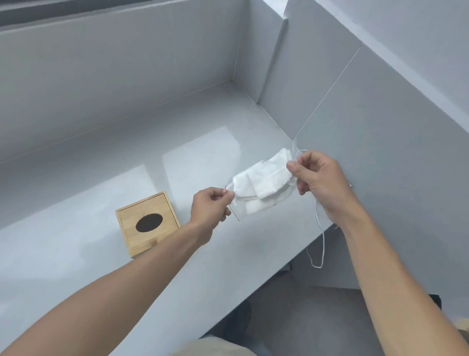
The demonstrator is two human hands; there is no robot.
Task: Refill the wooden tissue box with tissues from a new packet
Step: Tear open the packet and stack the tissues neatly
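- The tissue packet (258, 184) hangs in the air, stretched between both hands; looks feather-light, floppy, with slick clear film, so I'd grab its sealed ends.
- Left hand (211, 205) pinches the near end, right hand (316, 178) pinches the far end.
- The wooden tissue box (147, 223) sits just left of the left hand on the white ledge (54, 248).

At frame centre, the left hand (211, 204) and right hand (316, 178) pinch opposite ends of a clear tissue packet (261, 182) above the grey ledge (81, 250), the wooden tissue box (147, 223) standing lower left of it.
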